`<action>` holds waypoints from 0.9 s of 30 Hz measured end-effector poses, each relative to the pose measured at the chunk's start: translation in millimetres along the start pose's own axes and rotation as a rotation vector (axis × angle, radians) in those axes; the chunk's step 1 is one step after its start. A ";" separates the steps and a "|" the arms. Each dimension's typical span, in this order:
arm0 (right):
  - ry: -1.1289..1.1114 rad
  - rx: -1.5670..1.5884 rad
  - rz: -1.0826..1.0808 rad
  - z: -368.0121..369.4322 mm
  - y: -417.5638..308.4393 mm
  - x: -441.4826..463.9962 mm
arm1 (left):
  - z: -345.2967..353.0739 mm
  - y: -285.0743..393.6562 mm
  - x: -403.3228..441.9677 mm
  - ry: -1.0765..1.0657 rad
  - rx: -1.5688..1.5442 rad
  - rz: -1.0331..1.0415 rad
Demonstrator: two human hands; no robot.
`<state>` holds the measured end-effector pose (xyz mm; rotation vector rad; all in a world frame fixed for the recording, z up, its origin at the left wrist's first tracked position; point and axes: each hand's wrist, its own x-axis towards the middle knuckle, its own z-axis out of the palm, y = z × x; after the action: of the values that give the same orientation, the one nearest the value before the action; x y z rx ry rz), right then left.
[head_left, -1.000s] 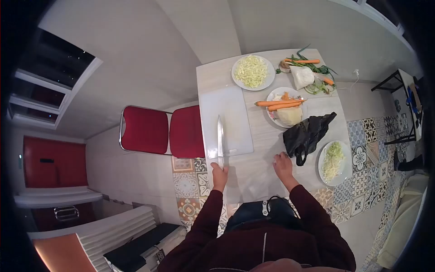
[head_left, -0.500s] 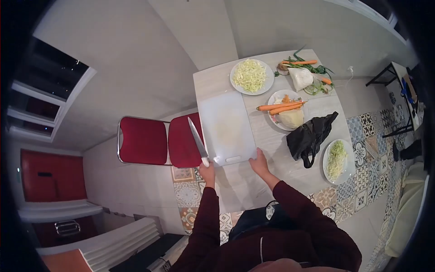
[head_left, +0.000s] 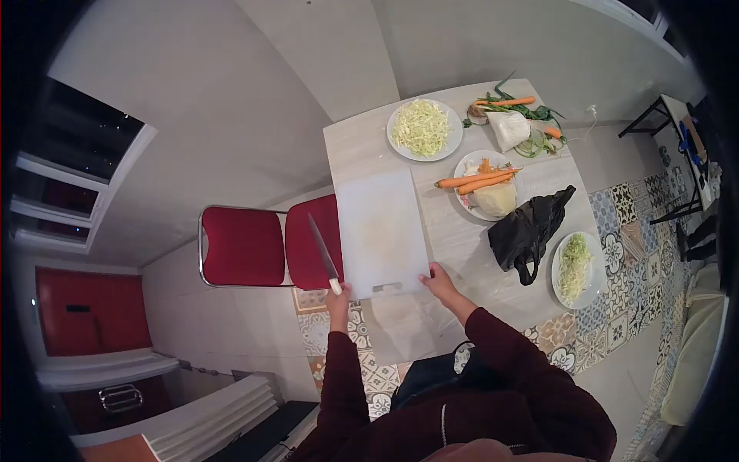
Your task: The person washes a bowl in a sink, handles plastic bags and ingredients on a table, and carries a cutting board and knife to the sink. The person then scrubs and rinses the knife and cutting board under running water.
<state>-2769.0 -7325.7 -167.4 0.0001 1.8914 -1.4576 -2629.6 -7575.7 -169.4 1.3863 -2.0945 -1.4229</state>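
Note:
My left hand is closed on the light handle of a long knife, whose blade points up and left beyond the table's left edge. The same hand is near the lower left corner of a white cutting board. At the board's lower right corner, my right hand grips the edge. To the right, a plate bears carrots and a pale vegetable piece. A black plastic bag lies right of my right hand.
Plates of shredded cabbage and shredded greens stand on the table. Carrots, greens and a white-wrapped item lie at the back right. Red chairs adjoin the left side. A person's leg shows far right.
My right hand moved left from the table near the bag to the board's corner. The knife was lifted off the board and swung left. The board slid toward me.

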 end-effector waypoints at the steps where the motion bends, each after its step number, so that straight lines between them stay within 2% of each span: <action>1: 0.001 0.088 -0.020 0.2 2.6 -2.5 | -7.8 6.9 -9.3 -0.076 -0.035 -0.052; 3: -0.093 0.236 0.013 -5.0 4.2 -8.4 | -22.4 19.8 -28.2 -0.231 -0.107 -0.155; 8: -0.205 0.382 0.043 -16.4 -8.9 -38.2 | -46.7 17.0 -70.0 -0.346 -0.200 -0.132; 10: -0.254 0.392 0.017 -22.3 -17.9 -56.5 | -61.4 68.4 -104.6 -0.377 -0.256 -0.134; 11: -0.273 0.369 0.000 -25.9 -24.2 -66.1 | -67.7 72.6 -112.4 -0.383 -0.243 -0.148; 13: -0.298 0.321 -0.035 -34.3 -42.4 -88.4 | -78.2 75.9 -123.6 -0.395 -0.331 -0.122; 17: -0.329 0.455 -0.154 -52.3 -76.0 -133.4 | -95.4 119.7 -148.6 -0.426 -0.325 0.024; 21: -0.319 0.426 -0.197 -97.6 -96.3 -189.8 | -90.8 162.1 -178.7 -0.488 -0.304 0.126; 27: -0.080 0.585 -0.284 -201.2 -78.9 -327.9 | -27.1 206.8 -267.3 -0.719 -0.206 0.215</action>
<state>-2671.9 -7048.5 93.4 -0.0520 1.3810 -2.1263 -2590.7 -7360.9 90.0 0.5829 -2.2868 -2.1806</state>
